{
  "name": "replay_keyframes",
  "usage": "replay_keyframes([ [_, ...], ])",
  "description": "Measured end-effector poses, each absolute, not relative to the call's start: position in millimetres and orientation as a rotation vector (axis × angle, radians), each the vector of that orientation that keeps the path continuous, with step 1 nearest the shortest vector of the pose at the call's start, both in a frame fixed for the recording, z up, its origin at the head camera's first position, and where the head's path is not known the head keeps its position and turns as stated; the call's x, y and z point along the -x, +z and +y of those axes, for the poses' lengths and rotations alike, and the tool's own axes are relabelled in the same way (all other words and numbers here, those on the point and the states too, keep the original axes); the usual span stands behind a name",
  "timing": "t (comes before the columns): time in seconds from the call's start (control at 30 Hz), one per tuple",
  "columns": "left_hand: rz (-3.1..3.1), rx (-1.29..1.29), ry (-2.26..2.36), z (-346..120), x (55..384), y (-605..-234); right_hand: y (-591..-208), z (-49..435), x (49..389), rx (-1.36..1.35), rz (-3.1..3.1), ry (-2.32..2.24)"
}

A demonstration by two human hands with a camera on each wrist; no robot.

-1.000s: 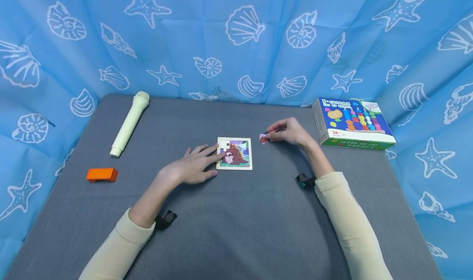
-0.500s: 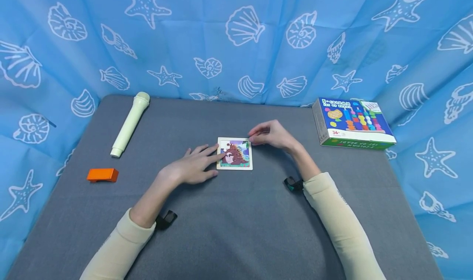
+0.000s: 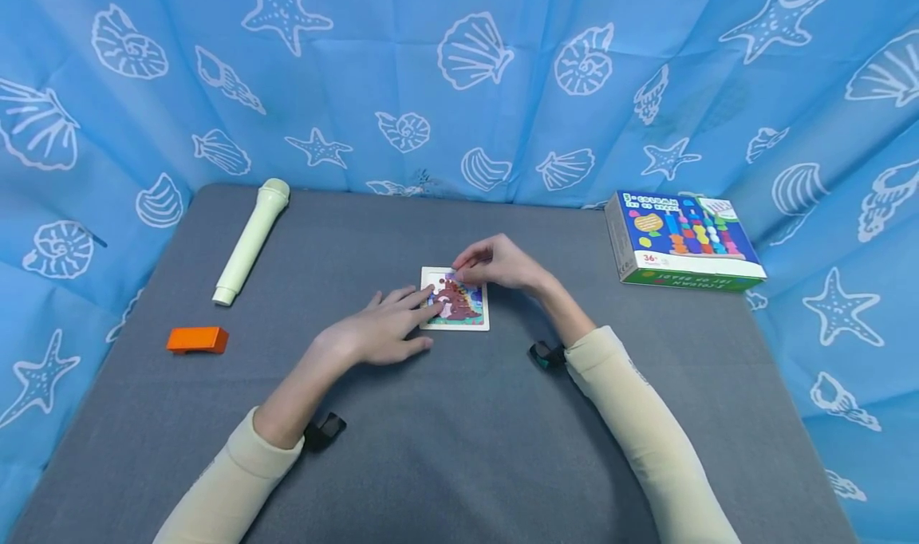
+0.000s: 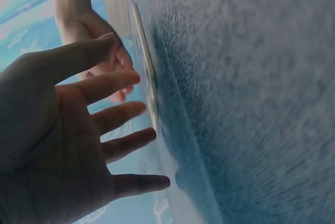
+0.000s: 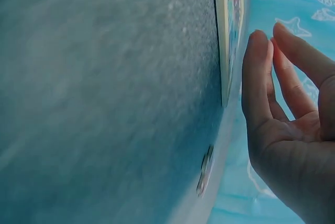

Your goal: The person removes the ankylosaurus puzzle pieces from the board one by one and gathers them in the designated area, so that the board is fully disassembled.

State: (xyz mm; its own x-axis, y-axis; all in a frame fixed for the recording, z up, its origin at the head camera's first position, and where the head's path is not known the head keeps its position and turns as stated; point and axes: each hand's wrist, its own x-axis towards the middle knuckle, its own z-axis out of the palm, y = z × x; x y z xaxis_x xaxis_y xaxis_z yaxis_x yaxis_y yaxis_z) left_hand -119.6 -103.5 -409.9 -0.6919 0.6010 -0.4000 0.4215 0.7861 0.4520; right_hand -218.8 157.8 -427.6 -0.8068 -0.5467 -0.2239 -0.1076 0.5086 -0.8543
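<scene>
A square wooden jigsaw puzzle [image 3: 467, 314] with a brown animal picture lies flat on the table; part of its upper left is pale, without picture. My left hand [image 3: 380, 333] rests its spread fingers on the puzzle's left side. My right hand [image 3: 506, 265] is over the puzzle's upper right edge, fingers bent. In the right wrist view, its thumb and index fingertips stand slightly apart, with nothing visible between them. A small puzzle piece [image 5: 205, 171] lies on the cloth under the right hand, beside the puzzle; the hand hides it in the head view.
A pale green toy microphone [image 3: 251, 245] lies at the table's back left. In front of it sits an orange block [image 3: 197, 339]. The bead-set box [image 3: 689, 241] stands at the back right, and a blue shell-print curtain [image 3: 459, 113] hangs behind the grey cloth-covered table [image 3: 445, 448].
My right hand has moved left, from the small piece on the cloth to the puzzle's upper edge. My left fingers have slid slightly right on the puzzle.
</scene>
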Motion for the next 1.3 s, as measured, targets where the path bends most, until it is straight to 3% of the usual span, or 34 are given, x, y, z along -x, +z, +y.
replay_keyframes([
  [0.3,2.402,-0.781,0.475,-102,120,-418,-436,142,230,0.547,2.236,-1.205],
  [0.5,2.435,-0.821,0.494,-109,131,-449,-437,137,233,0.591,2.242,-1.147],
  [0.8,2.42,-0.777,0.434,-101,119,-416,-434,131,231,0.678,2.327,-1.001],
  [1.3,2.443,-0.8,0.464,-102,124,-438,-430,135,222,0.849,2.441,-0.895],
])
